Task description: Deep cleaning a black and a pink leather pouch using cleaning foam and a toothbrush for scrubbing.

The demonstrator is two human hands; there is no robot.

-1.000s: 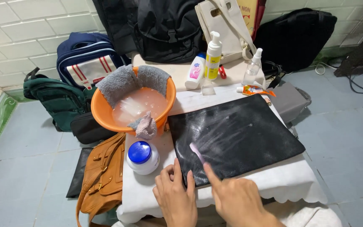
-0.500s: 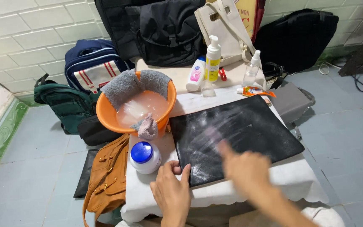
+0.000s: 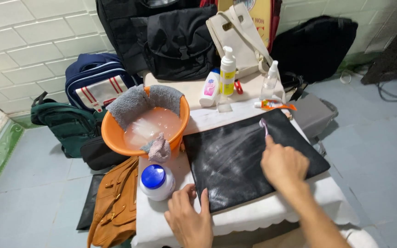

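the flat black bag (image 3: 249,160) lies across the middle of the frame on a white-covered table (image 3: 272,213), its face streaked with pale suds. the right hand (image 3: 283,163) sits right of centre, closed around a small pale-handled brush (image 3: 263,126) whose head touches the bag near its upper edge. the left hand (image 3: 191,220), low in the frame, is spread flat with its fingertips pressing the bag's near left corner. to scrub well here, i'd say the brush wants short overlapping strokes with light pressure so the surface isn't scuffed, while the flat hand pins the corner so the bag doesn't slide on the cloth; working into the foamy patches rather than the dry ones looks wise. left of the bag, an orange basin (image 3: 182,112) holds cloudy water, with a grey towel (image 3: 136,103) draped over its far rim and a small grey rag (image 3: 158,149) over its near rim. just below the basin stands a squat white jar with a blue lid (image 3: 155,181). at upper centre a cluster of containers stands: a tall white pump bottle with a yellow label (image 3: 227,73), a shorter white bottle with a pink label and blue cap (image 3: 210,89) beside it, a clear spray bottle (image 3: 270,82) to their right, and an orange tube (image 3: 274,105) lying flat. a tan leather bag (image 3: 116,206) hangs at lower left; more bags crowd the back.
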